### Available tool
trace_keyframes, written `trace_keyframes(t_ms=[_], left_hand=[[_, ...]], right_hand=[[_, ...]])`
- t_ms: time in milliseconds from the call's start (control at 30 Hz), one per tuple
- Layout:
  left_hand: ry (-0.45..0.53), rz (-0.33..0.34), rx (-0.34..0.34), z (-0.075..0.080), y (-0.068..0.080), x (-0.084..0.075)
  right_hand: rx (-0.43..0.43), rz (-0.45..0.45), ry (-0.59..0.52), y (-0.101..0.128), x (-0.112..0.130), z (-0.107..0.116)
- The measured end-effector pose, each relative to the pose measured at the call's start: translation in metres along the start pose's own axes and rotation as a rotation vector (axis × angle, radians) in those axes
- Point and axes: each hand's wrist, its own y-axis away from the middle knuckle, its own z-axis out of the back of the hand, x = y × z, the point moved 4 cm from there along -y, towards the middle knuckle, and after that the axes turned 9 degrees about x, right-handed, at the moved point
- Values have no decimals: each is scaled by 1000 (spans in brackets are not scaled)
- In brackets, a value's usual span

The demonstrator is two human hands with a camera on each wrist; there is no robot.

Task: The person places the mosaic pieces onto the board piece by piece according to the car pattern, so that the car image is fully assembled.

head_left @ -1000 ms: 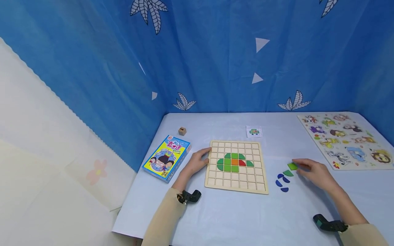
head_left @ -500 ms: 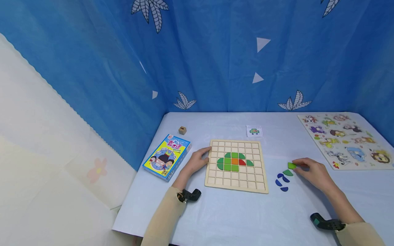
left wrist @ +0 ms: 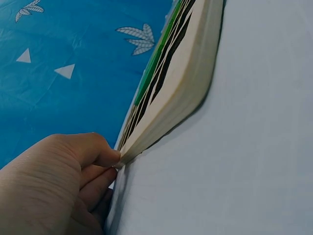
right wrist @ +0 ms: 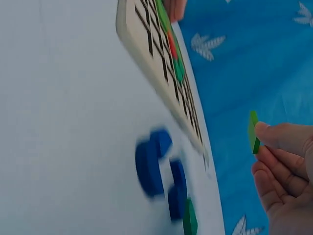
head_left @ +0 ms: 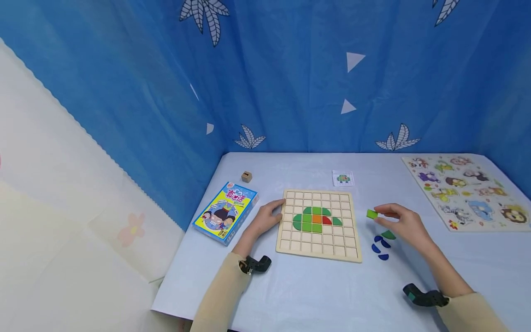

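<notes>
— Blue leaf-print curtain behind, pale table [head_left: 315, 295]. What's the right hand [head_left: 404, 226] got?

— Green square tile [head_left: 372, 214], pinched at the fingertips, lifted off the table just right of the wooden grid board [head_left: 318, 246].

— Under that hand?

— Blue pieces [head_left: 379, 246] and one green piece [head_left: 388, 235], loose on the table.

— Left hand [head_left: 265, 220]?

— Fingers curled on the board's left edge, gripping it. Blue game box [head_left: 224, 212] just left of it, small wooden cube [head_left: 246, 176] beyond.
</notes>
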Motion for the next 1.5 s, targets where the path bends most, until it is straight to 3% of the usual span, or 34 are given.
trace_keyframes(t_ms=[100, 333, 633, 1033, 1300, 1500], left_hand=[[-2, 7, 2, -1, 1, 1], [1, 5, 3, 0, 1, 0], [15, 20, 8, -2, 2, 0], [-4, 7, 2, 0, 2, -2], [-3, 10, -1, 0, 2, -2], [2, 9, -1, -1, 2, -2]], right_hand=[[12, 33, 1, -6, 7, -20], [161, 76, -141, -9, 71, -51], [235, 191, -75, -12, 77, -85], [202, 307, 32, -11, 84, -85], [221, 303, 83, -12, 88, -87], [201, 272, 17, -8, 87, -70]])
